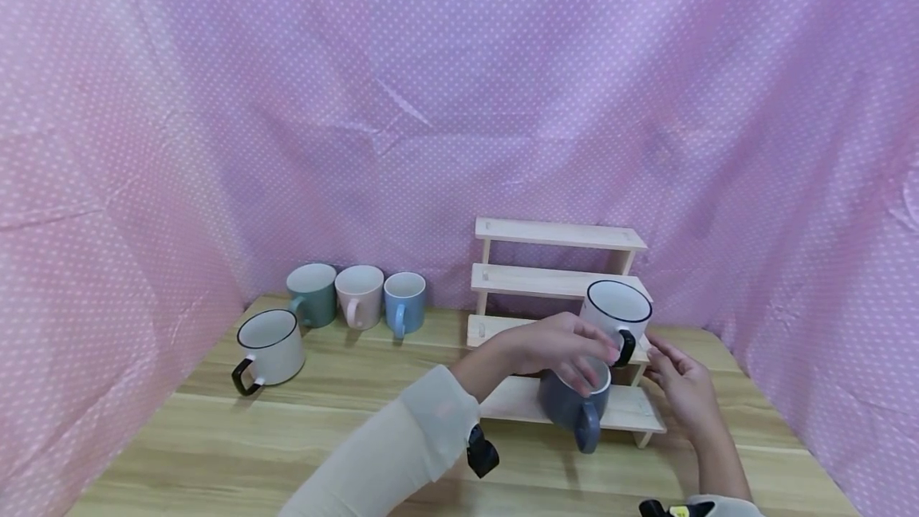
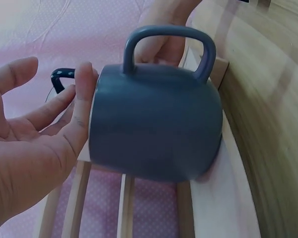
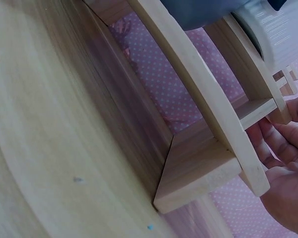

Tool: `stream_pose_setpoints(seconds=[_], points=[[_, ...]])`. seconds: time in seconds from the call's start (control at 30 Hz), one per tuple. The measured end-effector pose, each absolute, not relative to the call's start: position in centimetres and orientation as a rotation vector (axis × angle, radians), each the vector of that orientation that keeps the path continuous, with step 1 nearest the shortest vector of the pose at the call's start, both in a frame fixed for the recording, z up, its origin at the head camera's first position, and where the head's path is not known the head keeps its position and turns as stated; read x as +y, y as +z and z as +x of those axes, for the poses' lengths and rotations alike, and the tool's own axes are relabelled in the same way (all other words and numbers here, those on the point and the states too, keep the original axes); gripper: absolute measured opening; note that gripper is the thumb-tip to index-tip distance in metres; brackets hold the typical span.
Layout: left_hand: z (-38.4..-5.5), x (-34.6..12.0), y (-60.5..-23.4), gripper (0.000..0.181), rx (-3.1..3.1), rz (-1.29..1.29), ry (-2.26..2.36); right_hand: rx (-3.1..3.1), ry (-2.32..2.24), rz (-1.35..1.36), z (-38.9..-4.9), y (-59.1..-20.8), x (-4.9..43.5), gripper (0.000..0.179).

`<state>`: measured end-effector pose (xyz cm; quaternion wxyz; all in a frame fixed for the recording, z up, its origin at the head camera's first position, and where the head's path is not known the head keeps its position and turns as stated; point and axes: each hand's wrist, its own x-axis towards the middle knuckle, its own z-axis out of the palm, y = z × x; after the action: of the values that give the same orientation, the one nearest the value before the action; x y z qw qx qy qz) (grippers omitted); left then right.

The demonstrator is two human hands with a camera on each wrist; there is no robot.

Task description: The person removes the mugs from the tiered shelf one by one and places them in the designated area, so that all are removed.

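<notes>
A grey-blue mug (image 1: 570,399) sits on the lowest tier of a light wooden stepped shelf (image 1: 506,397), its handle toward me. My left hand (image 1: 556,348) is over this mug, its fingers spread and loosely bent right at the rim. In the left wrist view the mug's side (image 2: 156,124) shows, with the left hand (image 2: 44,129) beside its opening and the thumb held away. A white mug (image 1: 613,313) with a black rim and handle stands on the tier above. At the shelf's right end, my right hand (image 1: 682,389) pinches the end of that tier's board (image 3: 280,114).
At the back left stand a green mug (image 1: 316,297), a pink mug (image 1: 360,299) and a light-blue mug (image 1: 405,303). Another white mug (image 1: 269,349) with black handle is in front of them. Pink dotted cloth (image 1: 459,142) hangs around the wooden table (image 1: 345,421).
</notes>
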<state>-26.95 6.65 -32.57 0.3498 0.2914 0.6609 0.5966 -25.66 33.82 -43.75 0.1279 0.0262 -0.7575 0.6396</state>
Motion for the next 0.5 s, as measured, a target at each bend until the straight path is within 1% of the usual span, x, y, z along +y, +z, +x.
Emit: stream_pose_setpoints(seconds=[0.13,0.37,0.43,0.5], points=[[-26.9,7.1,-32.7,0.03,1.695,0.705,1.556,-2.193,1.866,0.089,-25.6,-43.8,33.8,0.059],[-26.7,8.1,-32.6,0.044,1.686,0.666,1.567,-2.251,1.842,0.046,-25.7,-43.6,34.0,0.06],[-26.6,8.5,-32.6,0.041,1.67,0.673,1.564,-2.273,1.825,0.037,-25.7,-43.6,34.0,0.06],[-26.5,8.9,-32.6,0.033,1.649,0.678,1.567,-2.285,1.816,0.04,-25.8,-43.7,34.0,0.059]])
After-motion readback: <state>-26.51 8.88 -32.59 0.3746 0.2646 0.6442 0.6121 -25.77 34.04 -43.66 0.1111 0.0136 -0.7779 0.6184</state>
